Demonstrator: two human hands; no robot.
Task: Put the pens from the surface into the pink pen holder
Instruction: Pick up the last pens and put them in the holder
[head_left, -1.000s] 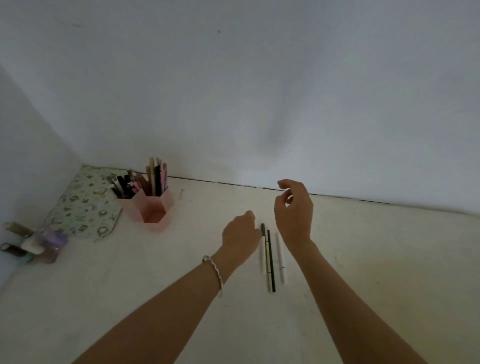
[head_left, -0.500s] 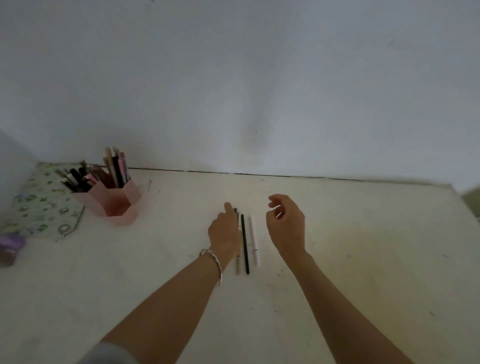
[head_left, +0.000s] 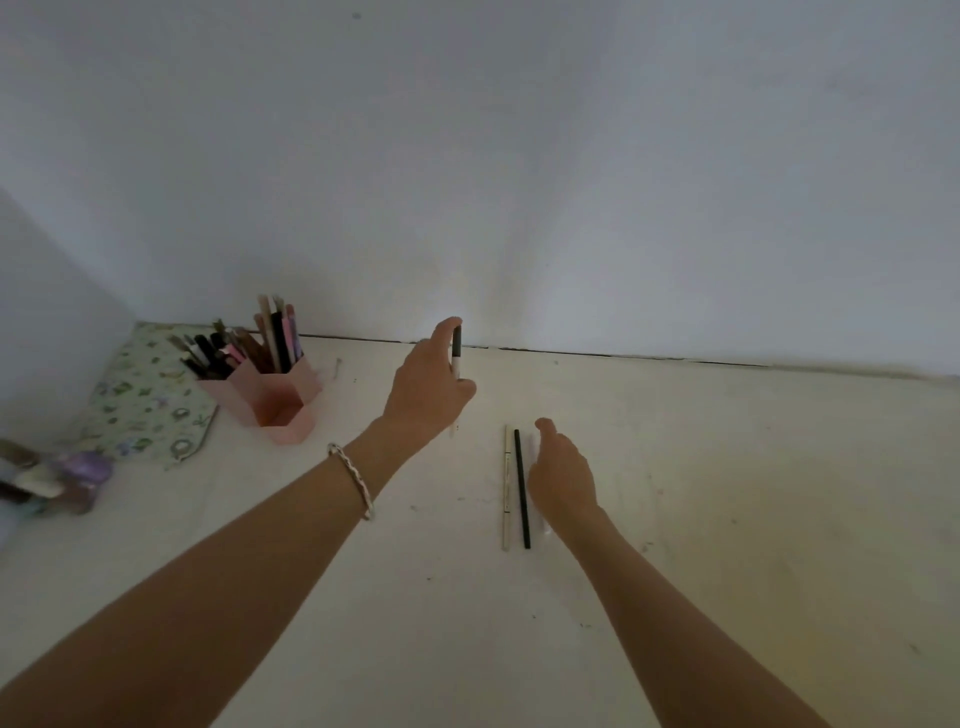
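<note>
Your left hand (head_left: 428, 387) pinches a white pen with a dark cap (head_left: 456, 353), upright, cap end on top, lifted off the surface (head_left: 727, 493) and roughly midway between the row of pens and the pink holder (head_left: 270, 397). Carry it on leftward, cap up, and bring its lower tip over the front compartment, which looks empty; the rear ones bristle with pens and pencils, so a slanted entry would likely snag on them. Lower until the tip is inside the wall, then let go; dropping from height could tip the light holder.

Your right hand (head_left: 563, 475) rests low over the remaining pens, fingers loosely curled and holding nothing that you can see. A cream pen (head_left: 506, 486) and a black pen (head_left: 521, 488) lie side by side just left of it; a pale third one (head_left: 535, 447) seems to sit partly under the hand. Use that hand to steady or separate them for the next pick.

Half a second ago your left hand lay flat on the surface beside the row with nothing lifted, and four pens lay there together. Now one is up and away, and your right hand has dropped down beside the rest.
</note>
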